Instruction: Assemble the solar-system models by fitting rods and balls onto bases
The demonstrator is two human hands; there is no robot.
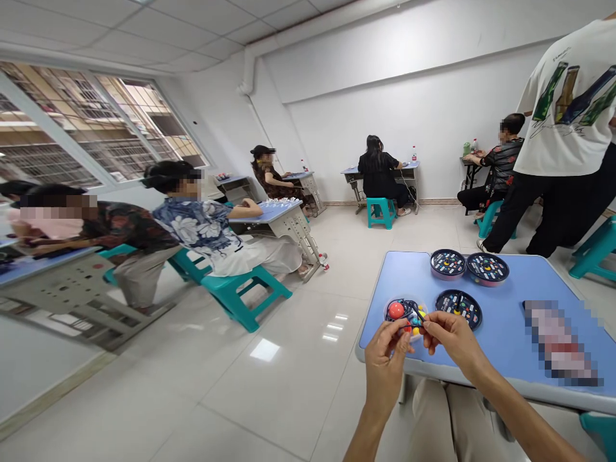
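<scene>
My left hand (385,366) and my right hand (452,340) meet at the near edge of the blue table (500,346), just above it. Between them is a small round toy (404,314) with a clear rim, a red ball and small coloured beads. The left fingers hold its lower left side. The right thumb and fingertips pinch its right side, where a thin dark piece shows. Beyond my hands lie several round dark discs with coloured markings: one (459,309) closest to me, two others (448,264) (487,268) side by side at the far edge.
A blurred bottle (558,343) lies on the right of my table. A standing person (568,109) is close on the right. Seated people (192,231) work at other blue desks (264,212) on teal stools (380,212) around the tiled room.
</scene>
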